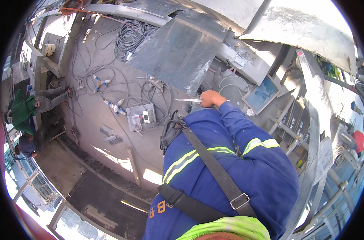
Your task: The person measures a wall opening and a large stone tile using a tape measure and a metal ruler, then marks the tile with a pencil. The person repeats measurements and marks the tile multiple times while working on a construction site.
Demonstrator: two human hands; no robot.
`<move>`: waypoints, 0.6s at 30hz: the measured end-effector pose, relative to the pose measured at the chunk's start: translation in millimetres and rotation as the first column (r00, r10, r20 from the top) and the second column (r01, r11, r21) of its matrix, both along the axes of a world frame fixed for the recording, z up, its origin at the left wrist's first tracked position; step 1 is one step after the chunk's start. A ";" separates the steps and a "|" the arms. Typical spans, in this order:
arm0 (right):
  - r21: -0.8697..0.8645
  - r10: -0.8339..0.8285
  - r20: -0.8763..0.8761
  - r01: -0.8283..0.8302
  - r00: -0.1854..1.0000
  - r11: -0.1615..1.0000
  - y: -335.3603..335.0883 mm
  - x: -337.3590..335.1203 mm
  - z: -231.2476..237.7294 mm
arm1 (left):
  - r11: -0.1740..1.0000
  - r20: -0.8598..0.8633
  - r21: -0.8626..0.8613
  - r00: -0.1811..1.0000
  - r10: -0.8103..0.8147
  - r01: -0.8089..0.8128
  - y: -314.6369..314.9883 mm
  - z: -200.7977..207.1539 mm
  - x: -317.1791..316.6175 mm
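My right hand (212,98) is closed around a thin, pale rod (186,100) that sticks out on both sides of the fist. What kind of rod it is, I cannot make out. The fist is in front of my body, close to the lower corner of a large dark grey sheet (178,50). My left hand does not show. A black pouch (173,131) hangs at my left side from a dark strap (214,170) across my blue jacket.
Cables and connectors (117,107) lie across the floor, with a grey box (142,116) among them. At the left a person in green (22,114) is near another person (26,146). A framed blue panel (262,96) and metal beams (316,108) stand at right.
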State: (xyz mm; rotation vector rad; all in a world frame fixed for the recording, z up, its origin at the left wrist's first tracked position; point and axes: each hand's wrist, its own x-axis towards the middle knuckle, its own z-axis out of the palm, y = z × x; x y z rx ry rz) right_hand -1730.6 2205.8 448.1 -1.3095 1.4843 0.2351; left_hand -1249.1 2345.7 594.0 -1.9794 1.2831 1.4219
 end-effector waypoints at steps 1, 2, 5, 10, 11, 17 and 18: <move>-0.007 -0.022 0.009 0.022 1.000 1.000 5.0 -7.4 -5.4 | 1.000 0.006 0.005 1.000 -0.004 0.004 -2.9 0.6 -5.0; -0.016 -0.038 0.023 0.038 0.999 0.999 7.8 -11.8 -7.9 | 1.000 0.015 0.007 1.000 -0.004 0.004 -3.4 2.4 -9.2; -0.028 -0.076 0.092 0.079 0.993 0.996 14.4 -25.2 -15.7 | 1.000 0.043 0.013 0.999 -0.005 0.005 -8.0 7.2 -20.1; -0.086 -0.105 0.140 0.118 0.985 0.989 22.8 -44.1 -22.9 | 1.000 0.073 0.012 0.997 -0.004 0.003 -7.9 8.3 -38.8; -0.075 -0.118 0.151 0.131 0.981 0.989 20.8 -45.9 -24.2 | 1.000 0.079 0.006 0.997 0.004 -0.005 -7.3 9.5 -41.3; 0.000 -0.254 0.180 0.258 0.950 0.966 5.0 -55.8 -14.2 | 0.979 0.157 -0.158 0.975 0.155 -0.130 -4.4 10.2 -54.7; -0.021 -0.282 0.197 0.291 0.939 0.956 -1.7 -51.8 -12.9 | 0.929 0.121 -0.329 0.967 0.222 -0.172 5.4 0.7 -45.6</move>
